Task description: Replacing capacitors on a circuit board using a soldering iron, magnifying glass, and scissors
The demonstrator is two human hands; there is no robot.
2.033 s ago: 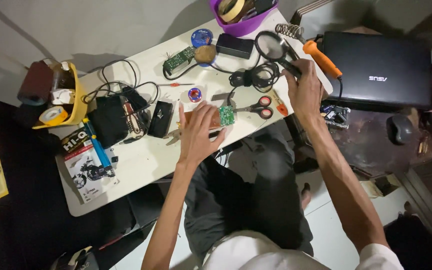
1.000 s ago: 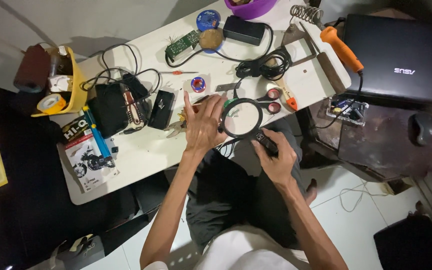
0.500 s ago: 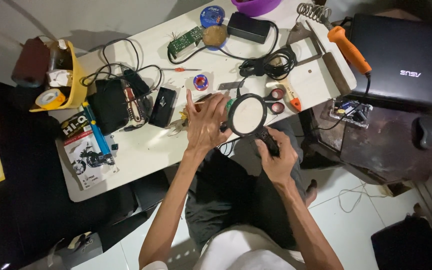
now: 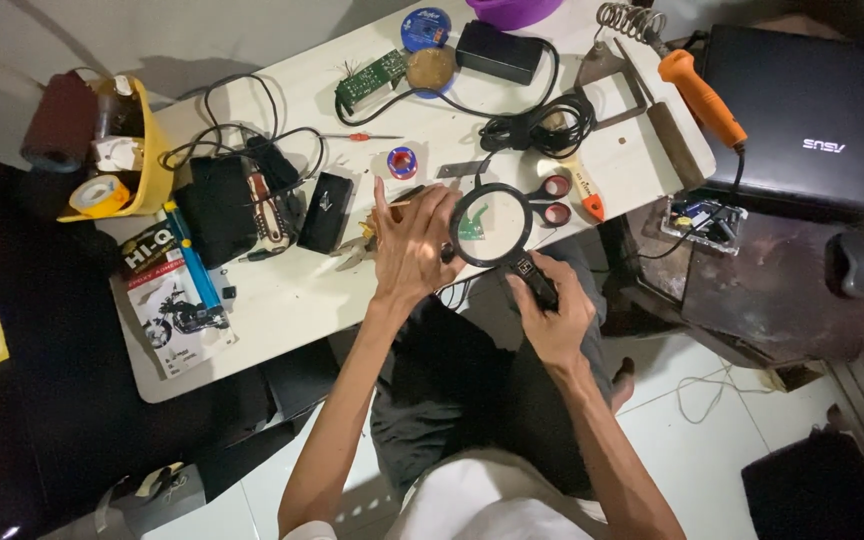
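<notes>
Our right hand (image 4: 552,315) grips the black handle of a round magnifying glass (image 4: 492,225), held over a small green circuit board (image 4: 472,225) pinched in our left hand (image 4: 412,245) at the white tabletop (image 4: 282,300) edge. Yellow plastic bin (image 4: 157,150) holds tape rolls; other contents unclear.
</notes>
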